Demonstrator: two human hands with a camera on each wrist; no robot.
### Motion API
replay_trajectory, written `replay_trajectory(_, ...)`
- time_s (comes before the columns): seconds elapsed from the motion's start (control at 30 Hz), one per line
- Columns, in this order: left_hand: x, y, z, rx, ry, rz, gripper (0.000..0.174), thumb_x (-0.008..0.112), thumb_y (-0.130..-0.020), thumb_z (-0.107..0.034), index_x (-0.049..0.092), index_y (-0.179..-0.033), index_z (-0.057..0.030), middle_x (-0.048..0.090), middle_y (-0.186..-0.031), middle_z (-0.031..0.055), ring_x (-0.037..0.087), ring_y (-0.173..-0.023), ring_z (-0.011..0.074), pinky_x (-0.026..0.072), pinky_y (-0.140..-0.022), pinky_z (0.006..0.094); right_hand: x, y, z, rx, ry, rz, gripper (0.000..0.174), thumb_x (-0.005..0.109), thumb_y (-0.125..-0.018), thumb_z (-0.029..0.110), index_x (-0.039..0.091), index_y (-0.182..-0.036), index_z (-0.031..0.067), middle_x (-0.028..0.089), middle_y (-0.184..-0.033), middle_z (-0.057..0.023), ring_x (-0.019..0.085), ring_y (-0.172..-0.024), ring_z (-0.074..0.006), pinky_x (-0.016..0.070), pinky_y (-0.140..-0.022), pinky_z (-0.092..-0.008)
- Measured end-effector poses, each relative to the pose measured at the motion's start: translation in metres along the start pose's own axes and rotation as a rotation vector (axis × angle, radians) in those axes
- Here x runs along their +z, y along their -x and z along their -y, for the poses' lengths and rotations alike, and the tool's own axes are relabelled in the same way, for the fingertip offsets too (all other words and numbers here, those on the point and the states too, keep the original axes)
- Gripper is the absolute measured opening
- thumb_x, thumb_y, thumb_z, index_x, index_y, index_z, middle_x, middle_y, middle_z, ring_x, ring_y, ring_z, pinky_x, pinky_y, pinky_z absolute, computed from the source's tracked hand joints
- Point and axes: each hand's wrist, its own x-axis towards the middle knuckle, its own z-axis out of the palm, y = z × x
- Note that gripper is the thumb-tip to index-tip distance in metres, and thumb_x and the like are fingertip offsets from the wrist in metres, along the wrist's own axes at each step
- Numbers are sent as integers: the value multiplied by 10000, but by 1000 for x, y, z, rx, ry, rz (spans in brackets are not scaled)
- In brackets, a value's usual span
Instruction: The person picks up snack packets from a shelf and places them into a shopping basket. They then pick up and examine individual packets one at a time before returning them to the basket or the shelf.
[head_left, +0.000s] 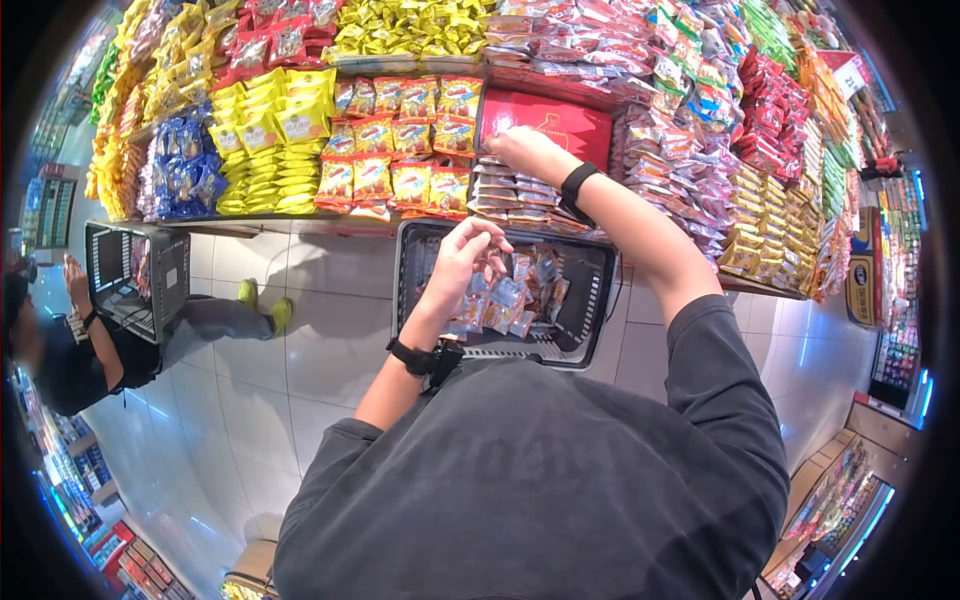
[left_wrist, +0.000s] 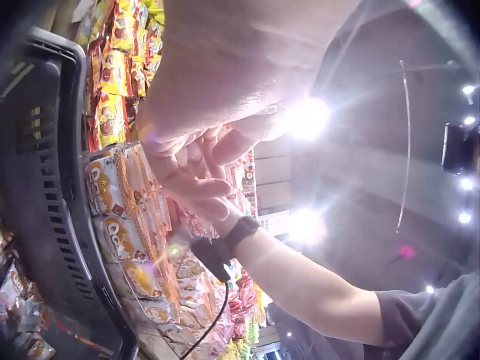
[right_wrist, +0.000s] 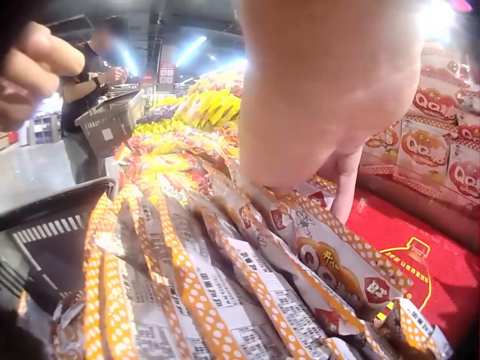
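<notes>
My left hand hangs above the black basket, its fingers loosely bent with nothing between them. Small packets lie in the basket below it. Further forward, my right hand is over a row of white and orange packets, beside a red panel. From the right wrist, that hand is at the top edges of the standing packets, one finger reaching down behind a packet; the other fingertips are hidden, so I cannot tell whether it pinches one.
Yellow packets, red and yellow packets and blue packets fill the display to the left. Pink packets lie to the right. At far left a person stands by a grey basket. Tiled floor lies between us.
</notes>
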Motion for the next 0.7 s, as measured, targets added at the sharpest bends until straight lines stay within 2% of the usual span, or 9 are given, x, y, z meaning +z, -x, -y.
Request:
replay_trajectory(0.13, -9, 5, -2, 1, -93, 6, 245, 484, -1084, -233, 624, -1153, -44, 719, -1047, 130, 705, -827, 189, 525, -651, 276, 0, 4, 3, -1, -73, 47, 245, 549, -950, 181, 676, -828, 11, 707, -735, -192, 709, -714, -419, 565, -677, -536)
replay_trajectory(0.23, -25, 13, -29, 74, 164, 47, 556, 365, -1087, -459, 636, -1194, 14, 711, -1166, 233, 718, -950, 340, 581, -777, 405, -14, 7, 6, 7, -140, 77, 272, 518, -976, 226, 664, -896, 12, 728, -862, -206, 707, -805, -424, 555, -738, -544)
replay_trajectory(0.27, -36, 23, -50, 147, 267, -11, 592, 393, -1071, -490, 638, -1213, 31, 709, -1185, 241, 712, -967, 360, 576, -862, 453, -25, 12, 11, 40, -178, -19, 274, 500, -993, 233, 660, -976, 12, 724, -958, -210, 697, -888, -412, 543, -798, -533)
replay_trajectory(0.3, -66, 28, -66, 229, 364, -84, 629, 335, -1076, -510, 641, -1245, 13, 714, -1202, 215, 705, -1014, 375, 541, -953, 510, -34, 20, 17, 75, -216, -114, 292, 481, -1010, 241, 656, -1057, 12, 719, -1054, -214, 687, -971, -400, 532, -858, -522)
replay_trajectory(0.33, -105, 38, -78, 342, 516, -136, 609, 359, -1070, -492, 625, -1294, 8, 705, -1231, 213, 689, -1077, 388, 502, -1031, 531, -36, 29, 17, 79, -231, -186, 326, 476, -1022, 230, 617, -1214, 8, 679, -1184, -208, 642, -1090, -375, 491, -949, -502)
replay_trajectory(0.37, -162, 47, -87, 492, 719, 228, 582, 393, -1062, -464, 592, -1349, 1, 663, -1324, 211, 647, -1189, 379, 462, -1101, 539, -42, 41, 20, 81, -232, -200, 326, 476, -1022, 230, 617, -1214, 8, 679, -1184, -208, 642, -1090, -375, 491, -949, -502)
replay_trajectory(0.47, -268, 95, -147, 724, 635, -141, 614, 391, -1043, -476, 522, -1406, 1, 431, -1563, 270, 424, -1434, 431, 303, -1226, 601, -54, 86, 33, 90, -288, -506, 309, 532, -986, 141, 594, -1247, -14, 665, -1161, -219, 626, -1088, -389, 471, -953, -491)
replay_trajectory(0.63, -326, 148, -195, 937, 781, -508, 807, 229, -1044, -635, 376, -1511, 7, 258, -1655, 285, 248, -1513, 528, 206, -1216, 726, -46, 152, 41, 272, -382, -436, 293, 530, -979, 112, 590, -1235, -18, 650, -1182, -235, 612, -1121, -409, 471, -973, -482)
replay_trajectory(0.7, -345, 163, -203, 1032, 872, -524, 807, 209, -1024, -694, 236, -1609, -139, 210, -1682, 253, 251, -1513, 524, 210, -1184, 769, -49, 171, 53, 294, -423, -500, 288, 529, -978, 95, 588, -1233, -25, 649, -1176, -239, 612, -1131, -414, 476, -975, -480)
